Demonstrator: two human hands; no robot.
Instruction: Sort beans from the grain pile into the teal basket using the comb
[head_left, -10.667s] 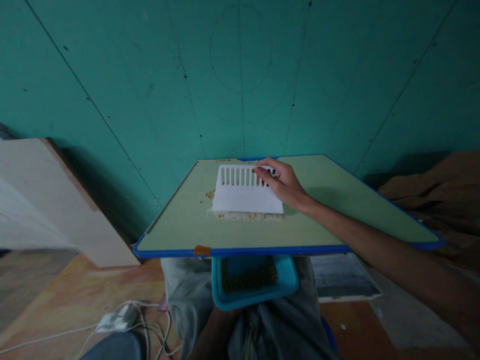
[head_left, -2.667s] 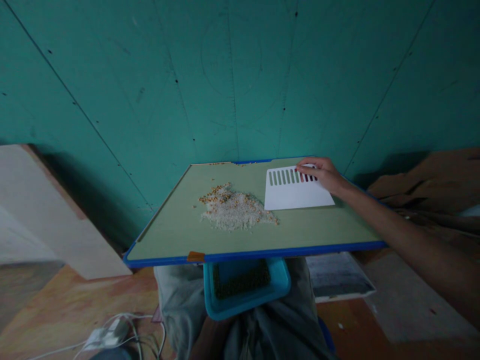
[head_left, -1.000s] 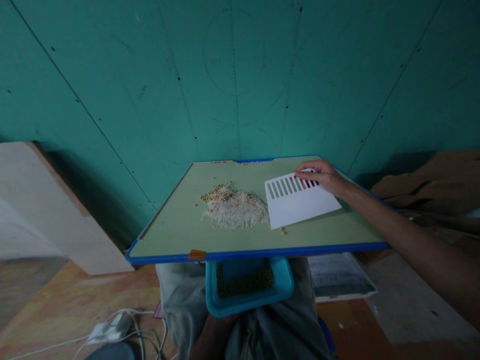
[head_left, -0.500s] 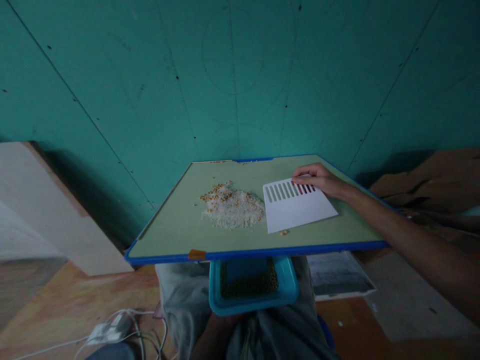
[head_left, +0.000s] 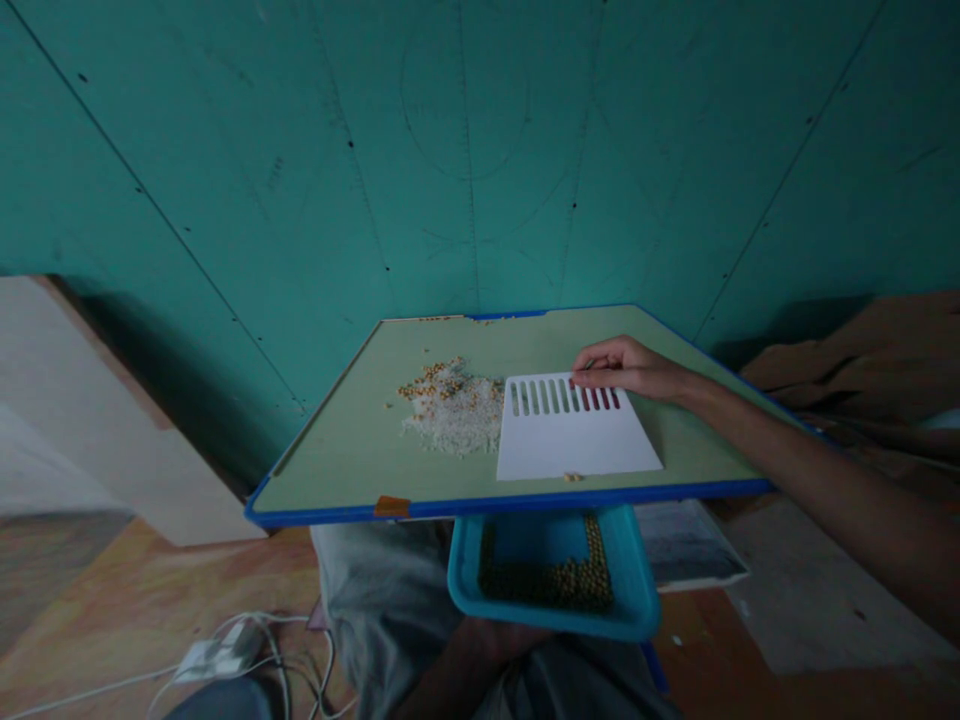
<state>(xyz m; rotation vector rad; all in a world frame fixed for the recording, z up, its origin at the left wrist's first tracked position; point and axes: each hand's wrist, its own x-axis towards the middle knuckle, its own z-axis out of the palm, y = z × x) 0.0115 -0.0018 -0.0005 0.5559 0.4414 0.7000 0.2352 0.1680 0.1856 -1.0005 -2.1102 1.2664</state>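
The scraper (head_left: 577, 440) has swung in from well right of the rice pile (head_left: 454, 410), and now its left edge is butting right up against the pile. The right hand (head_left: 626, 365) has come along with it. A few kernels (head_left: 572, 477) have been dragged out, right of the pile. Below, the blue tray (head_left: 637, 590) has slid out rightward, away from under the pile.

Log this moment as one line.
right hand: holds scraper by slotted end | scraper: beside grain pile on table | left hand: hidden under tray | tray: holds beans, below table edge
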